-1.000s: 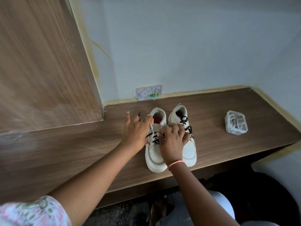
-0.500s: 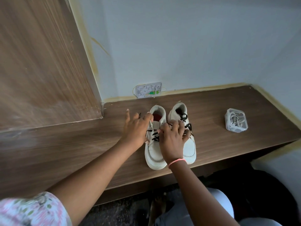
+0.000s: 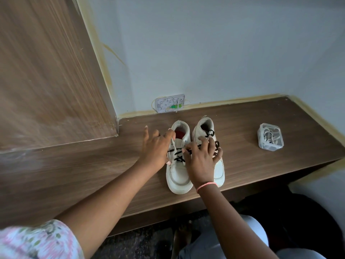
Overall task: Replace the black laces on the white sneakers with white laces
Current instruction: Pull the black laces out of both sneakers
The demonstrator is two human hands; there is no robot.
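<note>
Two white sneakers stand side by side on the wooden ledge [image 3: 242,165], toes toward me. The left sneaker [image 3: 177,178] has a black lace [image 3: 177,158] crossing its eyelets. My left hand [image 3: 155,148] rests against that shoe's left side with fingers stretched out, index finger at the collar. My right hand [image 3: 202,159] lies over the tongue area of both shoes, its curled fingertips pinching a stretch of black lace. The right sneaker [image 3: 204,126] shows a black knot near its collar. White laces lie in a clear plastic box [image 3: 271,139] to the right.
A white wall plate [image 3: 169,105] sits at the wall behind the shoes. A tall wooden panel [image 3: 46,81] rises on the left. The ledge's front edge is just below the shoe toes. My knees and a bare foot are below it.
My right hand's fingers have spread wider over the lace and the right shoe. The left hand has stayed against the left sneaker's side.
</note>
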